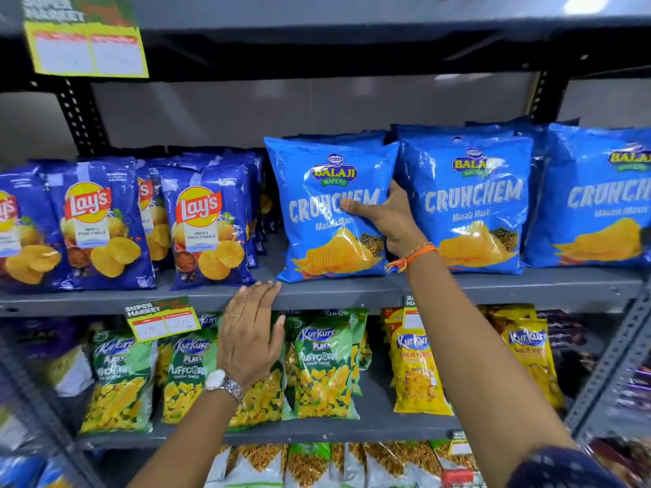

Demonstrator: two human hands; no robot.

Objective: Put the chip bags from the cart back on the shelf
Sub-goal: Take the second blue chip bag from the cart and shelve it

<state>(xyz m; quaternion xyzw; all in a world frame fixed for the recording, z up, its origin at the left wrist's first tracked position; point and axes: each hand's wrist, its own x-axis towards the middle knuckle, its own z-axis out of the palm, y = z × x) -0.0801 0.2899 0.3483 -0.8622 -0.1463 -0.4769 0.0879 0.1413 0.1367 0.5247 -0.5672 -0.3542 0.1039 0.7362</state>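
Crunchem bag upright on shelf, right of Lay's bags, above Kurkure bags.

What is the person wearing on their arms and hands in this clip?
The left hand has a thin ring on one finger and a silver metal-link wristwatch with a pale dial. The right hand has an orange thread band tied at the wrist. Both forearms are bare; a dark patterned sleeve shows at the right upper arm.

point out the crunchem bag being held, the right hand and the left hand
Crunchem bag [318, 206], head view, on its front panel
right hand [385, 214], head view, on the back of the hand
left hand [248, 334], head view, on the back of the hand
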